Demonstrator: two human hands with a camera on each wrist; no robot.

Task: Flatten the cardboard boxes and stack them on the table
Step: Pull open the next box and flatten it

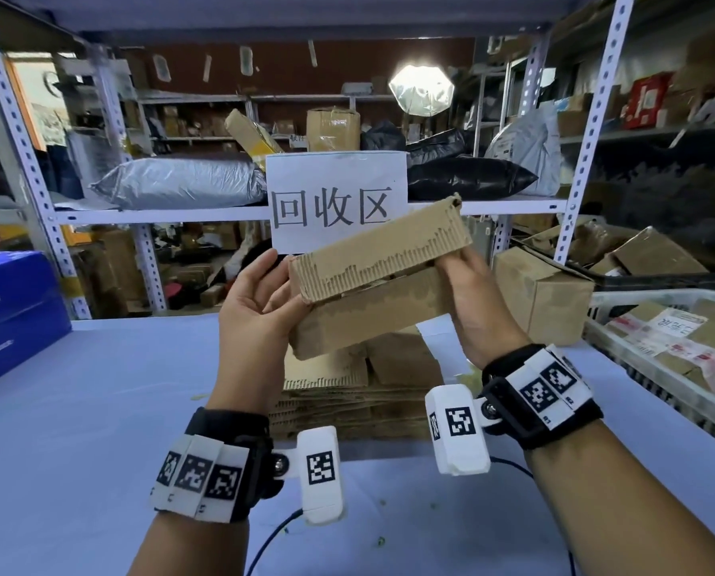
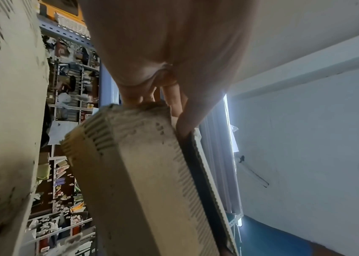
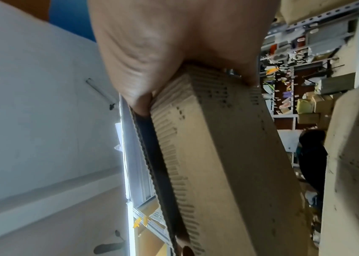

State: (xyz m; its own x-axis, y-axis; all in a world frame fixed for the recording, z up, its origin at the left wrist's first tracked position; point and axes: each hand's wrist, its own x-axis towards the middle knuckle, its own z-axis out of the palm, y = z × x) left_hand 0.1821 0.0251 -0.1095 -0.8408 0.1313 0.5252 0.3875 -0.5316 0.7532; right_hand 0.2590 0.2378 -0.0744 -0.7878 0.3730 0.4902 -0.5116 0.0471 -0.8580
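Table: pale blue table top lies below both hands, bearing a stack of flattened brown cardboard directly under the held box.
Box: long, worn brown cardboard box hangs in the air above that stack, long axis running left to right and tilted up toward the right, one flap lifted along its top.
Left hand: at the box's left end, palm cupping the end, fingers curled round the far side, thumb upright beside the corner.
Right hand: at the right end, fingers and thumb pinching it; equally near.
Hidden: fingertips behind the box; whether the inside is empty cannot be told.
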